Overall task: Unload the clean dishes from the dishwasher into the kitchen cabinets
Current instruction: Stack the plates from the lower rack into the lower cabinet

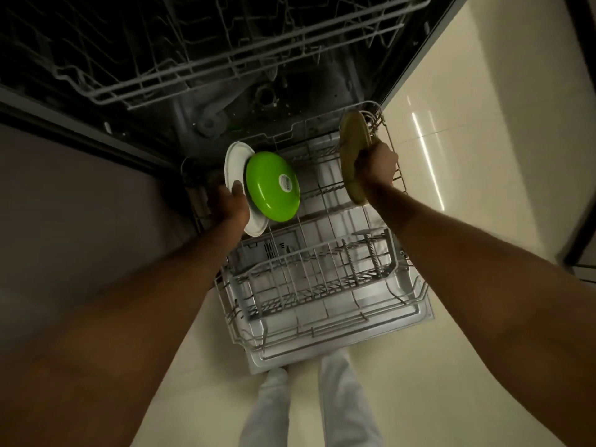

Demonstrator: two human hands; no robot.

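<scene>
i have my left hand [230, 206] gripping a white plate [233, 164] and green bowl [272, 187], my right hand [377, 171] gripping an olive plate [354, 156] over the lower rack [322, 279], so next i carry them to cabinets

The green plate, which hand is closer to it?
Left. The left hand holds the green plate with a white plate; the right hand grips an olive plate across the rack.

A home kitchen, seen at an open dishwasher.

The dishwasher's lower rack [309, 279] is pulled out over its dropped door [416, 314] at centre frame, the upper rack [200, 69] fills the top, and glossy cream floor tiles [458, 150] run along the right.
</scene>
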